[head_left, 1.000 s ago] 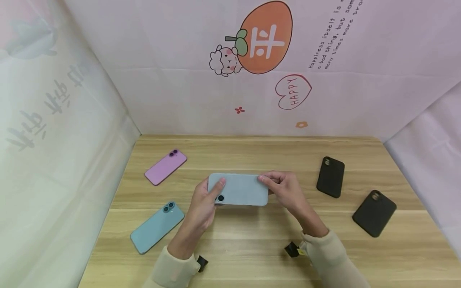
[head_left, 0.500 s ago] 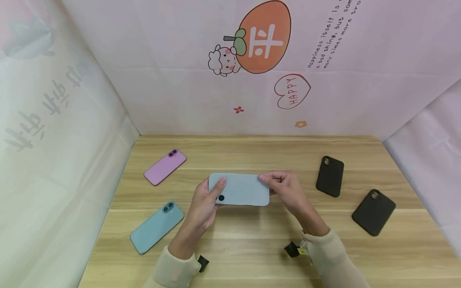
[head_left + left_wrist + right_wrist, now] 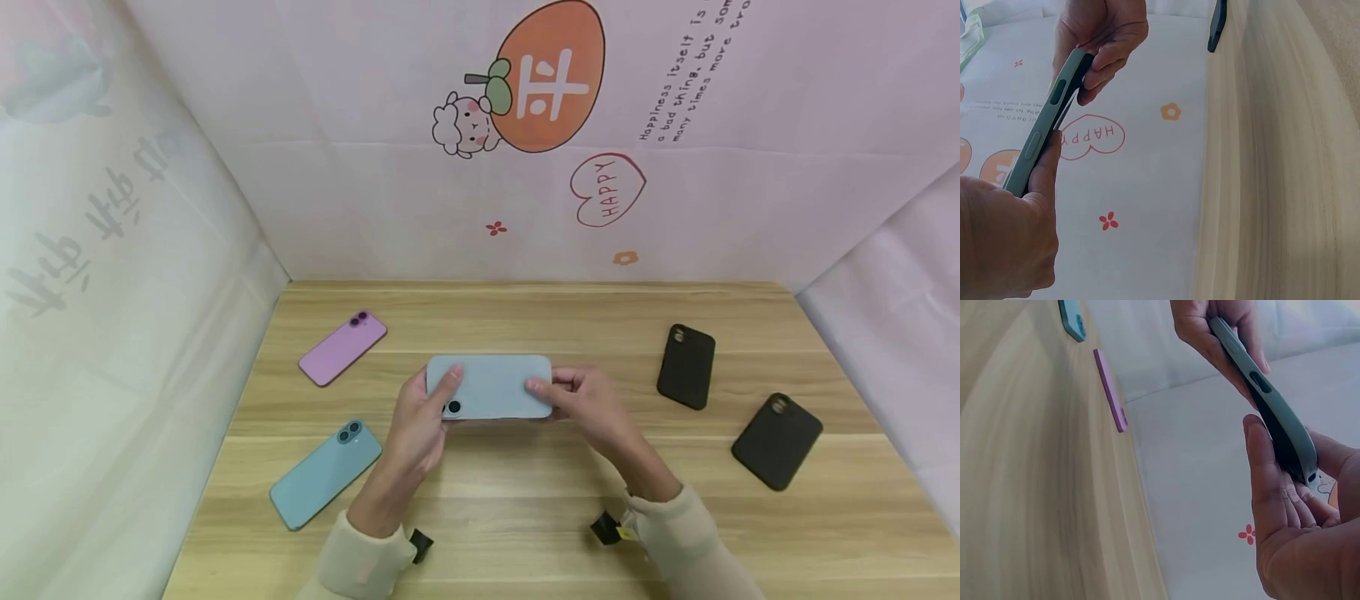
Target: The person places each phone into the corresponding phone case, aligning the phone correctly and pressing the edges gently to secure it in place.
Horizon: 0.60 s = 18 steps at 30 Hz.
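Both hands hold a pale blue-grey phone case [image 3: 495, 387] sideways above the table, back facing up, lens opening at its left end. A dark phone [image 3: 1084, 70] shows along the case's underside; in the left wrist view a thin gap parts the two towards the right hand. My left hand [image 3: 418, 421] grips the lens end, thumb across the back. At the other end my right hand [image 3: 596, 408] pinches the case, its thumb on the back and its fingers underneath. Side cutouts of the case [image 3: 1288, 425] appear in the right wrist view.
On the wooden table's left lie a purple phone [image 3: 342, 348] and a teal phone [image 3: 326, 475]. Two black phone cases [image 3: 686, 367] lie to the right. White printed cloth [image 3: 390, 200] walls the back and sides. Small black items [image 3: 606, 528] hang by both sleeves.
The case has shifted slightly left and away from the body. My right thumb has slid from the far corner towards the middle of the right end.
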Tool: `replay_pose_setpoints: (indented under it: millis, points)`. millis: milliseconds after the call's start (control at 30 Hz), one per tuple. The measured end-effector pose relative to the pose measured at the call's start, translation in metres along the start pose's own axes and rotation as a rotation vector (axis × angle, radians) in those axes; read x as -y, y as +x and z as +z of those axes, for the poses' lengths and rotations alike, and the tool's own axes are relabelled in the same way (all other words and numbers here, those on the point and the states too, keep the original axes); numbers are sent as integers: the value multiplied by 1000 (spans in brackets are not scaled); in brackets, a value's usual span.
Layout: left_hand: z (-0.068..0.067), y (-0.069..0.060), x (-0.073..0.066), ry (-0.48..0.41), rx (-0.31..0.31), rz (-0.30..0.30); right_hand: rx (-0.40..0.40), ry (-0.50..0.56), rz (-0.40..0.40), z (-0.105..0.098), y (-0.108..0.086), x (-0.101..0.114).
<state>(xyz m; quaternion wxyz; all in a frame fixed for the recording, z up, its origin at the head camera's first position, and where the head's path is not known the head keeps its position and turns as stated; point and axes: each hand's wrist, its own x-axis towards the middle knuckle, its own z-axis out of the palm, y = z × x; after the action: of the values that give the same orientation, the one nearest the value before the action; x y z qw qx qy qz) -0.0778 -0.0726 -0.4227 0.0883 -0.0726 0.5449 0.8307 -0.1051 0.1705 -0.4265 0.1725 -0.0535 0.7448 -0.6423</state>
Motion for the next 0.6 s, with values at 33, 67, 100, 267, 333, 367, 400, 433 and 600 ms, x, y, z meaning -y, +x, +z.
replay_pose_setpoints:
  millis: [33, 67, 100, 267, 333, 367, 400, 433, 600]
  points:
    - [0, 0, -1, 0, -2, 0, 18, 14, -2, 1, 0, 0]
    - [-1, 0, -1, 2, -4, 0, 39, 36, -4, 2, -1, -1]
    - [-1, 0, -1, 7, -7, 0, 53, 54, -3, 2, -1, -1]
    - [-3, 1, -3, 5, -28, -9, 107, 92, 11, 5, -4, -4]
    - [-3, 1, -3, 3, -32, -6, 130, 87, 10, 5, -5, -5]
    - [-4, 1, -3, 1, -33, -6, 137, 83, 9, 5, -5, -5]
    - [-4, 1, -3, 1, -35, -6, 143, 80, 8, 6, -6, -6]
    - [-4, 1, -4, 0, -35, -7, 149, 76, 6, 6, -7, -6]
    - [-4, 1, -4, -9, -36, -8, 179, 70, -4, 6, -8, -8]
